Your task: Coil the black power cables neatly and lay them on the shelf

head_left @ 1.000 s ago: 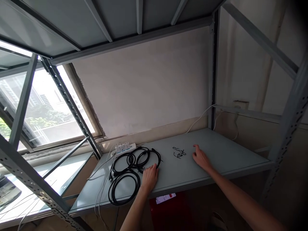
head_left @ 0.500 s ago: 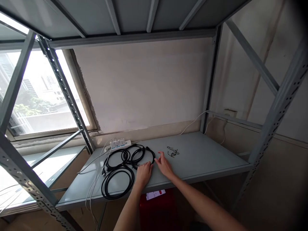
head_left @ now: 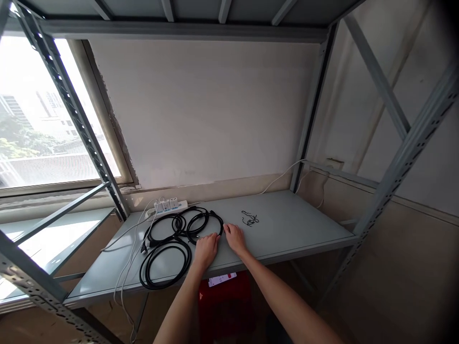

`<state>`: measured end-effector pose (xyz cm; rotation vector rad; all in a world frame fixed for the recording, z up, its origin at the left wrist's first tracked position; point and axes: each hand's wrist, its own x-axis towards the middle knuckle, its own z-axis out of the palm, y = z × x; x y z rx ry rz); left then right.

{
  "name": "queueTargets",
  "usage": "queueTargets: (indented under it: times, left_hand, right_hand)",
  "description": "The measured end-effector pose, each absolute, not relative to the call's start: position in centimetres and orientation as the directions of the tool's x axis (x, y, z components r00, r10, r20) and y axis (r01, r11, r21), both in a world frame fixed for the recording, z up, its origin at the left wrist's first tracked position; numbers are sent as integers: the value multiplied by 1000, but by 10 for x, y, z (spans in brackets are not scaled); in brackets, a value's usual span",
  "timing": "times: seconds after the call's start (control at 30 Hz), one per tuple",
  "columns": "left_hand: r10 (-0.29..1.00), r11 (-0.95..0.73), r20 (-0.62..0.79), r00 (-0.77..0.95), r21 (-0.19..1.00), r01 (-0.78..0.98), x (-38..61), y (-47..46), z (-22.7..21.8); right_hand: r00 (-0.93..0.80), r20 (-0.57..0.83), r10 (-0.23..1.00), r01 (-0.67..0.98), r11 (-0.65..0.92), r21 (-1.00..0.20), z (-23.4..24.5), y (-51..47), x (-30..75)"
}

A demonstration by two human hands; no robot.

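Note:
Several coiled black cables [head_left: 179, 229] lie on the left part of a grey metal shelf [head_left: 294, 229]. My left hand [head_left: 207, 248] rests on the shelf with its fingers at the near edge of the right-hand coil [head_left: 204, 223]. My right hand [head_left: 234, 237] lies flat right beside it, fingers stretched out and touching the same coil's right side. A larger coil [head_left: 165, 263] sits closer to the shelf's front edge. Whether the left fingers pinch the cable does not show.
A white power strip [head_left: 167, 207] with white cords lies at the back left. A small tangle of black ties [head_left: 250, 220] lies mid-shelf. Grey uprights [head_left: 401, 143] and braces frame the shelf. A red box [head_left: 225, 296] stands below. A window is at the left.
My right hand has moved left from the open part of the shelf to the coil, next to my left hand. The view has tilted down and shifted.

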<state>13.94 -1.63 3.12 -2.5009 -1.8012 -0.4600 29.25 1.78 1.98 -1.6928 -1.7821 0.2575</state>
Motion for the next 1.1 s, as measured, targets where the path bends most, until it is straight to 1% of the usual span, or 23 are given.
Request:
queueTargets:
  times: [0.13,0.23,0.4,0.67,0.87,1.1]
  left_hand:
    - [920,-342,256,297,157,926,139,-16,31]
    - [922,-343,248,298,163,925,140,-16,32]
    - [930,-324,239,281,167,931,141,-19,35]
    - [930,-314,242,276,138,939,141,-16,34]
    - [921,-336,253,295,137,932,140,-16,32]
    - [924,-329,255,286,145,933,141,-17,33]
  right_hand:
    - [135,279,951,822,50,-567,25,18,288]
    - [150,264,953,826,26,-563,24,19,288]
    - [88,289,953,832,89,-548,15,23,292]
    - [88,369,925,746,184,-640,6,26,295]
    - [112,365,924,651,210,-730,5,25,299]
    - [117,392,912,645,230,-728,7,23,298]
